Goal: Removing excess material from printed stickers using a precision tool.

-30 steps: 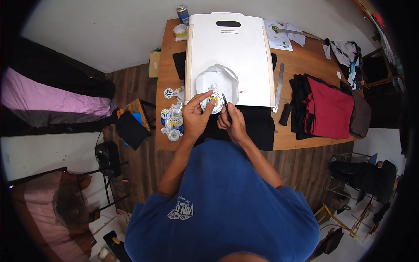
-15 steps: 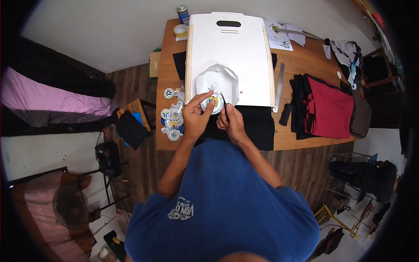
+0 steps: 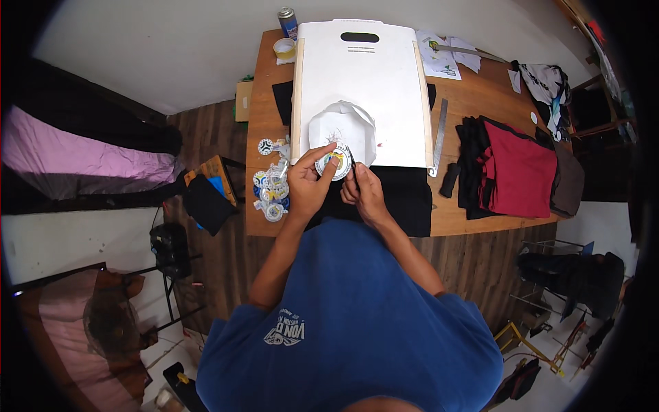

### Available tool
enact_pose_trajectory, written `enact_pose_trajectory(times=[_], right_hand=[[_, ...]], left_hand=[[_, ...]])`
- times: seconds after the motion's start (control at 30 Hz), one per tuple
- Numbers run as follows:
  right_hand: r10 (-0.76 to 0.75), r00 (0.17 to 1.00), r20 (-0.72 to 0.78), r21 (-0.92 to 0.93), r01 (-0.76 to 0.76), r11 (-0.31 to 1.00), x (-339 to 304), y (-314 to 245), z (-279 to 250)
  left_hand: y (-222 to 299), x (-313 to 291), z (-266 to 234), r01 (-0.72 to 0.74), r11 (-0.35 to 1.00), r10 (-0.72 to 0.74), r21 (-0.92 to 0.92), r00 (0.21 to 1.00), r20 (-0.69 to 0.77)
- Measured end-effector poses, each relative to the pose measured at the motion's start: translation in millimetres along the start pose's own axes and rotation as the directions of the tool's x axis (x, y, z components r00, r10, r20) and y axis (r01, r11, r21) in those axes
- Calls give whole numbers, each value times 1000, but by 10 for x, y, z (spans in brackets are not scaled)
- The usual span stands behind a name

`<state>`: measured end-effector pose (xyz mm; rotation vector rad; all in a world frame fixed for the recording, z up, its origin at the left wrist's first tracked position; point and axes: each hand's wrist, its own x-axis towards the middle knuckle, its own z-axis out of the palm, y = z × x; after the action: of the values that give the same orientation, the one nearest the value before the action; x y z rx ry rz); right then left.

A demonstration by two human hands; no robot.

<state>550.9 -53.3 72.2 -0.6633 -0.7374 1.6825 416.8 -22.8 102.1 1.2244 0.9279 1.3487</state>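
Observation:
Between the thumb and fingers of my left hand (image 3: 307, 182) is a round printed patch (image 3: 333, 165) with a pale rim and a coloured centre. My right hand (image 3: 366, 194) is closed on a slim dark pointed tool (image 3: 352, 156), its tip at the patch's right edge. Fingers cover part of the tool, so its exact kind is unclear. Just beyond both hands, a white folded-paper tray (image 3: 357, 123) holds small thin scraps. It rests on the near part of a white board (image 3: 357, 75).
Several round patches in clear film (image 3: 273, 194) lie at the table's left edge. Black cloth (image 3: 405, 206) spreads under the board. To the right are a metal ruler (image 3: 440, 134) and folded red and black cloth (image 3: 518, 168). A spray can (image 3: 287, 24) and tape roll (image 3: 283, 48) stand far left.
The patch has turned or tilted slightly in my left hand, and the tool's tip has shifted a little along its right edge. Both hands stay in nearly the same place.

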Motion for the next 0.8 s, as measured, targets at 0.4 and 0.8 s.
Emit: enact_pose_trajectory(times=[0.4, 0.8], right_hand=[[23, 1000, -8, 44, -22, 999, -50, -7, -10], [31, 1000, 5, 31, -31, 999, -31, 20, 29]], left_hand=[[14, -42, 8, 3, 1000, -3, 8, 1000, -6], [25, -43, -39, 14, 1000, -14, -1, 1000, 8]])
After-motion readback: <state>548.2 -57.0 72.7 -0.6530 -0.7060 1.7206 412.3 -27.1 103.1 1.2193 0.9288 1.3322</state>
